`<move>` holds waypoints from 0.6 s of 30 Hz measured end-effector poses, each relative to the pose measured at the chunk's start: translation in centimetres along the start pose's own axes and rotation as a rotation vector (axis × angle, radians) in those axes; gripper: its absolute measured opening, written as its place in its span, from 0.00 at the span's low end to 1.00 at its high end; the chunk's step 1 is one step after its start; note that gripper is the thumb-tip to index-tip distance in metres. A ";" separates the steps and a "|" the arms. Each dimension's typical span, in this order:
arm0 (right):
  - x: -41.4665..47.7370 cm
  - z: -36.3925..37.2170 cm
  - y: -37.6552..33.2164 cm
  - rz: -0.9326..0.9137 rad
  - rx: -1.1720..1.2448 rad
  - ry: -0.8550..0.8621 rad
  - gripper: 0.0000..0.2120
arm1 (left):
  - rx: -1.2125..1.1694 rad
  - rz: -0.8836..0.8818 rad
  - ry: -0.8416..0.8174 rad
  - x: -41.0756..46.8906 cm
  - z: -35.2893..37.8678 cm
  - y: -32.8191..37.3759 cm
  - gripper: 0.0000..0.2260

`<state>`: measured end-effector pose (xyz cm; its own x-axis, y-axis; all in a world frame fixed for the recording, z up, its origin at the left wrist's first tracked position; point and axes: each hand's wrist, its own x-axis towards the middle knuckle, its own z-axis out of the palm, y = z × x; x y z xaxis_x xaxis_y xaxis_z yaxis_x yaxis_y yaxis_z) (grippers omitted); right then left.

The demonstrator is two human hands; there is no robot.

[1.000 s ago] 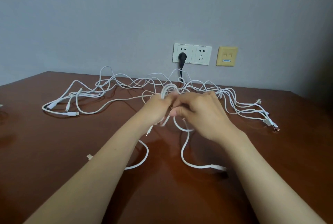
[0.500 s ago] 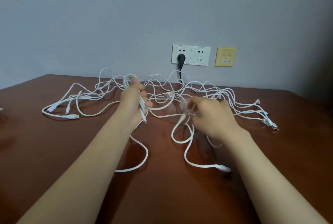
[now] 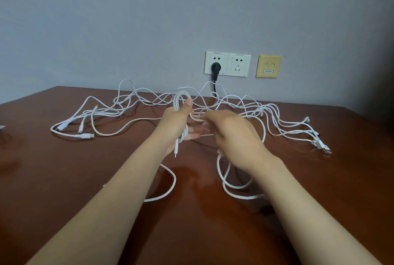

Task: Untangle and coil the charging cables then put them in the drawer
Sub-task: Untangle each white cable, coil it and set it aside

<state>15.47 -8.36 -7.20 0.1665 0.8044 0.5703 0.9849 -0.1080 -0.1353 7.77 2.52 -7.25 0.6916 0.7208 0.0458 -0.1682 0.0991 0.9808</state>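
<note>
Several white charging cables point(image 3: 132, 113) lie tangled across the back of the brown table point(image 3: 64, 179). My left hand point(image 3: 177, 124) grips a small coil of white cable point(image 3: 181, 98) that loops above my thumb, with a plug end dangling below the palm. My right hand point(image 3: 230, 134) sits just to its right, pinching the same cable's strand between the two hands. From there the strand runs down in loose loops point(image 3: 234, 188) on the table under my right wrist. No drawer is in view.
Cable plug ends lie at the left point(image 3: 85, 136) and at the right point(image 3: 322, 146). A black plug point(image 3: 215, 67) sits in a white wall socket behind the table, beside a yellow wall plate point(image 3: 268, 66). The table's right edge falls away near the dark corner.
My hands came apart, the left lifting the coil to the left, then closed in again. The right hand now pinches the strand next to the coil, and more slack lies under my right wrist.
</note>
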 end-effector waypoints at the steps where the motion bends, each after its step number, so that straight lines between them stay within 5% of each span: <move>1: 0.0 -0.3 0.0 0.006 0.003 0.045 0.11 | 0.096 -0.006 -0.023 -0.2 -0.1 0.0 0.15; 9: 0.3 -0.5 -0.4 0.367 0.306 0.018 0.06 | 0.446 0.081 -0.093 -0.8 1.0 -0.6 0.17; 13: 0.5 -0.3 -0.6 0.473 0.546 -0.021 0.14 | 0.607 0.146 -0.090 -1.0 2.0 -0.6 0.16; 18: 0.6 0.0 -0.4 0.507 0.512 0.011 0.18 | 0.857 0.342 -0.098 -1.4 2.0 -0.7 0.07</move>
<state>15.14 -7.81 -6.80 0.6005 0.7217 0.3443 0.6411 -0.1772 -0.7467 8.33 0.00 -7.63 0.7632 0.5520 0.3359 0.1755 -0.6774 0.7144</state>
